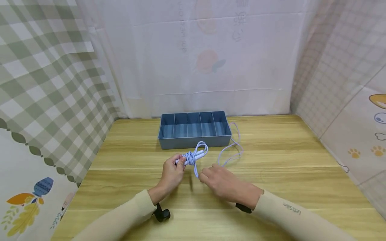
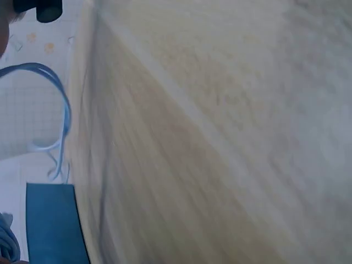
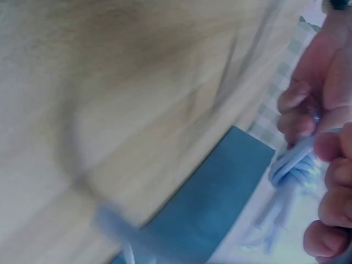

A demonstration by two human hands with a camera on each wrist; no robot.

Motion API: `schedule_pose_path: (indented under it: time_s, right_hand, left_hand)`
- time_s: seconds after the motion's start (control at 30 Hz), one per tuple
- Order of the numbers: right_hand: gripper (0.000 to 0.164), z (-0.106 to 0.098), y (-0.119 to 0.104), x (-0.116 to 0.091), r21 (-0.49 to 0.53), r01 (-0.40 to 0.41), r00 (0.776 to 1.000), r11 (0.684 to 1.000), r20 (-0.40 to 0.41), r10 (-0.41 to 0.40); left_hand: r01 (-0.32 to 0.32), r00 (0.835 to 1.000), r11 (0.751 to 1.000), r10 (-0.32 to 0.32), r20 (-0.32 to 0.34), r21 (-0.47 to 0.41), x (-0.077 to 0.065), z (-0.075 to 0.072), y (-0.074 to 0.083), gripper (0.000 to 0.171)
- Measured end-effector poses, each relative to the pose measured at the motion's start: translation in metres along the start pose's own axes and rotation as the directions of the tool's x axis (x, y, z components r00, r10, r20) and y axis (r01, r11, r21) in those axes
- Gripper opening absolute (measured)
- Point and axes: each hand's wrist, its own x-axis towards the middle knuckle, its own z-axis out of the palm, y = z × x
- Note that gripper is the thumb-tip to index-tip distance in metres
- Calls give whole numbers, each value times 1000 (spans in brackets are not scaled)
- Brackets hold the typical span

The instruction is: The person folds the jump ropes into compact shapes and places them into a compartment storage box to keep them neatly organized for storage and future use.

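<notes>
Light blue cord (image 1: 190,158) is wound in several turns around a pair of white rod-like handles (image 1: 199,155). My left hand (image 1: 172,172) grips the near end of this bundle between thumb and fingers. From the bundle a length of cord runs down to my right hand (image 1: 221,180), which pinches it with curled fingers. Beyond the right hand, the loose tail (image 1: 240,150) loops across the table and past the tray's right end. In the right wrist view the wound cord (image 3: 294,165) shows between both hands, and the right fingers (image 3: 335,203) curl in.
A blue-grey tray (image 1: 194,142) with several compartments stands at the back, just behind the bundle. The wooden table (image 1: 271,147) reaches to a white curtain (image 1: 256,67) at the back. Checked cloth (image 1: 60,67) hangs at the left.
</notes>
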Motion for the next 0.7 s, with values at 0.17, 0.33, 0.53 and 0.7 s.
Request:
schedule_pose_path:
  time_s: [0.17, 0.33, 0.53, 0.7]
  right_hand:
    - [3, -6, 2, 8, -70, 73, 995, 995, -66, -78]
    - [15, -13, 0, 15, -102, 104, 995, 989, 15, -103]
    - [17, -27, 8, 19, -113, 127, 992, 985, 11, -127]
    - [13, -34, 22, 23, -40, 163, 985, 986, -46, -165]
  left_hand:
    - [-22, 1000, 998, 23, -10, 66, 1, 2, 1, 19]
    - [-43, 999, 991, 42, 11, 123, 1, 3, 2, 17]
    - [-119, 990, 972, 101, 100, 201, -2, 3, 3, 18]
    - [-178, 960, 964, 126, 250, 196, -8, 4, 2, 24]
